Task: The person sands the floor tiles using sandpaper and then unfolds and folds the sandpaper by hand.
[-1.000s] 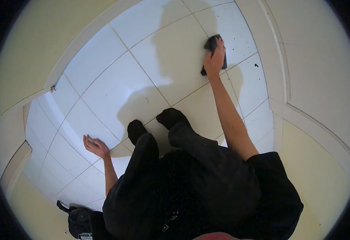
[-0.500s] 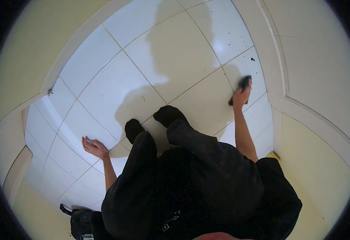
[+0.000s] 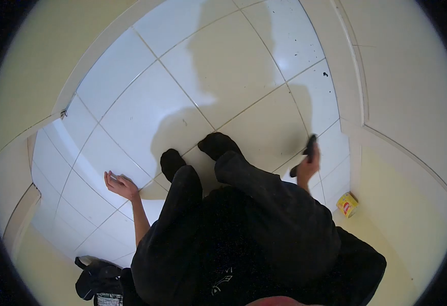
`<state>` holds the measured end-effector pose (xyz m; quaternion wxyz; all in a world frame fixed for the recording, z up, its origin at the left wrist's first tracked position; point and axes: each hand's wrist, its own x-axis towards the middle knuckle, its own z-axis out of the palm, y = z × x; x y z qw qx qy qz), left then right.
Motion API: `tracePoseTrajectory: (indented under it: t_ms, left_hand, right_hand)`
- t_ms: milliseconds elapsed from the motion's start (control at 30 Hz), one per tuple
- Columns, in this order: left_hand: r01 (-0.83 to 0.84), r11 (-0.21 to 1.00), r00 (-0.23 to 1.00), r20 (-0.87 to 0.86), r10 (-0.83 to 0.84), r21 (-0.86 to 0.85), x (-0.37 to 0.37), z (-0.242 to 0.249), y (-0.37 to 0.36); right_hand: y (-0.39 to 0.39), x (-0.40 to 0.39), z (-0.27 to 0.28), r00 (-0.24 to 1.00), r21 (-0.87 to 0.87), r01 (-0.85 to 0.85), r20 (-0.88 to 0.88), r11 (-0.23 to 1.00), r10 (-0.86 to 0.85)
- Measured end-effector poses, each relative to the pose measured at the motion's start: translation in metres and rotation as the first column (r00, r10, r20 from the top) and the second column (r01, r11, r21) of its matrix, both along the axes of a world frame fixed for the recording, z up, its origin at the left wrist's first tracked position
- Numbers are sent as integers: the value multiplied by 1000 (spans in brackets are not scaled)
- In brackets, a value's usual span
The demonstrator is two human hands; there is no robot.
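Observation:
My right hand [image 3: 309,167] is closed around a black oblong object [image 3: 312,144], low over the white tiled floor [image 3: 249,115] by the right wall. Its far end sticks out past my fingers and a second dark part shows below them; I cannot tell its exact kind. On the other side, my left hand [image 3: 121,185] rests on or close over the tiles with its fingers loosely stretched out and nothing in them. Between the hands are my feet in black socks [image 3: 217,146], on the tiles.
Small dark specks [image 3: 325,74] dot the tiles along the right skirting. A yellow container [image 3: 347,204] stands by the right wall. At lower left lies a black bag [image 3: 97,278]. Pale walls and door frames [image 3: 356,86] close in both sides.
My right hand has moved down the view, closer to my body, with the black object, which has turned more upright. The yellow container has come into fuller view. My left hand has stayed put.

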<state>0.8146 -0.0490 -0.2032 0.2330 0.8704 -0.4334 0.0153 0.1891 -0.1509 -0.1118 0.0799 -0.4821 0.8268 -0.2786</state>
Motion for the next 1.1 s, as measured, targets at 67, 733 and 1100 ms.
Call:
tracePoseTrajectory:
  t_ms: [67,733,1100]
  left_hand:
    - [-15,999,999,-39,14,-44,-4,1,-4]
    - [-39,999,999,-11,39,-17,-2,0,-3]
    - [-30,1000,999,-32,30,-3,-4,4,-4]
  right_hand:
    - [6,35,-14,932,-20,-362,-25,932,362]
    - [42,59,-54,962,155,-270,80,950,261]
    - [128,-43,-38,986,214,-152,102,965,133]
